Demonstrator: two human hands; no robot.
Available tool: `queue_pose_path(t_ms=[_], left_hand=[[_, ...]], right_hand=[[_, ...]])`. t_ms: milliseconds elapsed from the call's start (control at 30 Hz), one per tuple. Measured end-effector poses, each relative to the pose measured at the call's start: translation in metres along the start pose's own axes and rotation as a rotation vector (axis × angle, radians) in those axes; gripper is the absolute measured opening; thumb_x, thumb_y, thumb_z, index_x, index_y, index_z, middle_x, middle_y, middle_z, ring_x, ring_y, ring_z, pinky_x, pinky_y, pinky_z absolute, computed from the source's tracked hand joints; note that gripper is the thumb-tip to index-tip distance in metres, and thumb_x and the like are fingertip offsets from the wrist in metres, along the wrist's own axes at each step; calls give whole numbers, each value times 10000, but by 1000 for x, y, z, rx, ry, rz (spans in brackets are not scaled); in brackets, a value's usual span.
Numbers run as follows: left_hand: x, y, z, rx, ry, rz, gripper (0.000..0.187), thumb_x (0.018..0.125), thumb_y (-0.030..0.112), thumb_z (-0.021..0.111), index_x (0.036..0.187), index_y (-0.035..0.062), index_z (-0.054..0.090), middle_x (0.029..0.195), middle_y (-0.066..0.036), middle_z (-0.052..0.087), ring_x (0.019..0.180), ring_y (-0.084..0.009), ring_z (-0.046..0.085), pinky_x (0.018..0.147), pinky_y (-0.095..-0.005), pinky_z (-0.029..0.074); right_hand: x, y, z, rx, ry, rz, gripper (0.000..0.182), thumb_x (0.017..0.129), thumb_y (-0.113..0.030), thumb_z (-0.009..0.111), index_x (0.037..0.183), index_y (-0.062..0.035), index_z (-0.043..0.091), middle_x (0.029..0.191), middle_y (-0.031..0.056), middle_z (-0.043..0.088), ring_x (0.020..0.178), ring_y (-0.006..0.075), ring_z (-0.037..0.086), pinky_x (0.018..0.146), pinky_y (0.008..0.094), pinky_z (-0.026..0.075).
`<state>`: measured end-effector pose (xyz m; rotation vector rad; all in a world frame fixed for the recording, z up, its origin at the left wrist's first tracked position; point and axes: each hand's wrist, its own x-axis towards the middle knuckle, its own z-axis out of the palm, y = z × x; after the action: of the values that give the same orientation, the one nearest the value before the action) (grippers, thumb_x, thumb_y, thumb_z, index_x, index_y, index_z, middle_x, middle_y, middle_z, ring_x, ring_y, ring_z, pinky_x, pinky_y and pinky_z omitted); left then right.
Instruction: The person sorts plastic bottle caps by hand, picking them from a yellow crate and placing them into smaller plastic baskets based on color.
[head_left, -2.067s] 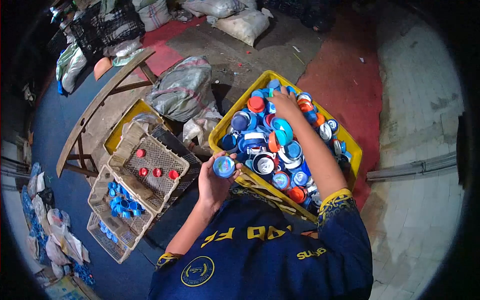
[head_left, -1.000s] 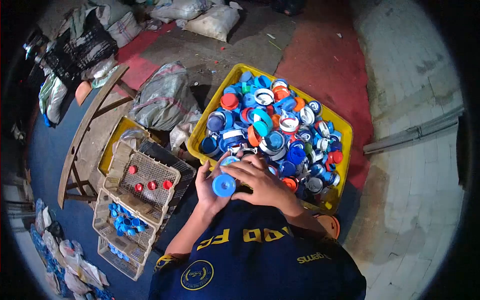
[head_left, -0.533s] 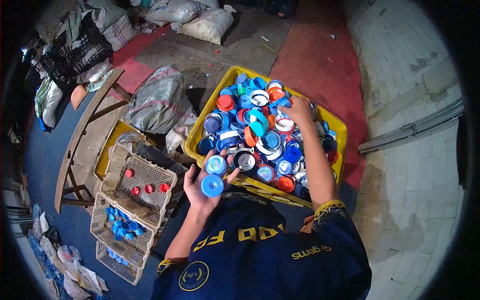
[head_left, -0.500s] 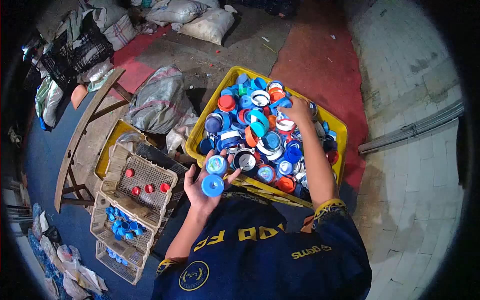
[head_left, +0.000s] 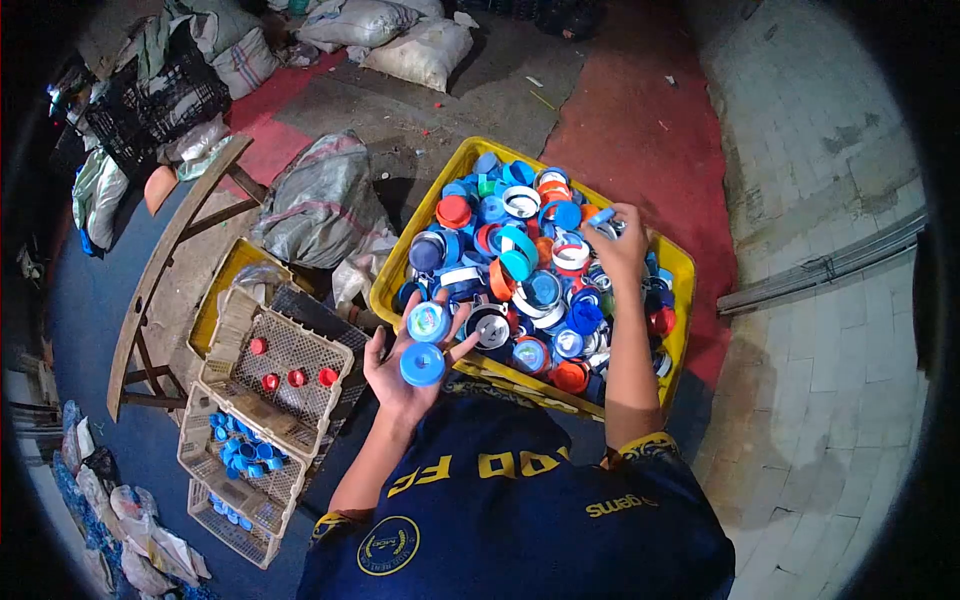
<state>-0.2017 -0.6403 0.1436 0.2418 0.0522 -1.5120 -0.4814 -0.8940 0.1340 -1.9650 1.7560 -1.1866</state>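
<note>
My left hand is palm up at the near edge of a yellow crate. It holds two blue plastic bottle caps: a plain blue cap and, above it, a blue cap with a printed top. Over the crate's right side, my right hand pinches a blue cap between thumb and fingers. Beneath it lies a heap of caps and lids in blue, white, red and orange, including a red lid and a turquoise ring.
Left of me, a beige mesh basket holds several red caps; a lower basket holds blue caps. A grey sack slumps beside the yellow crate. A curved wooden frame stands further left. A pale wall is on my right.
My right hand has lifted up and right out of the heap with a blue cap pinched in it. My left hand keeps its two caps, nearly still.
</note>
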Motion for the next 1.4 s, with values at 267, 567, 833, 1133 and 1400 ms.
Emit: queue_pose_path(t_ms=[267,567,833,1133,1400], left_hand=[[19,-16,10,36,-89,-63,949,853,591,583,1607,130,238,1612,-180,345,1463,-480,341,1186,-678,258],[21,-19,7,95,-50,-38,904,894,584,526,1605,104,245,1647,-159,305,1495,-328,340,1238,-510,244],[17,-18,4,63,-71,-76,890,871,611,555,1597,177,277,1642,-114,307,1479,-468,308,1131,-791,211],[14,-16,4,43,-45,-121,906,851,586,591,1606,212,258,1645,-91,315,1484,-484,290,1134,-796,191],[21,-21,17,-22,-35,-186,852,846,560,599,1577,219,325,1613,-90,373,1473,-475,317,1140,-792,194]], right_hand=[[-89,-102,-41,651,-425,-44,622,768,-67,845,1349,-86,622,1252,69,591,1137,164,614,917,310,543],[-142,-149,-27,356,-639,-385,666,794,-122,828,1410,-80,579,1346,141,512,1181,312,576,1000,407,499],[-123,-119,-52,446,-521,-247,408,879,-164,773,1258,-56,669,1243,149,655,1177,298,631,1006,401,493],[-48,-27,-54,344,-276,61,229,888,-132,726,1097,-40,733,1033,134,751,959,278,714,860,368,544],[25,12,17,-538,-606,-150,206,832,-134,695,1004,-170,802,1105,100,735,1177,289,579,960,521,371]])
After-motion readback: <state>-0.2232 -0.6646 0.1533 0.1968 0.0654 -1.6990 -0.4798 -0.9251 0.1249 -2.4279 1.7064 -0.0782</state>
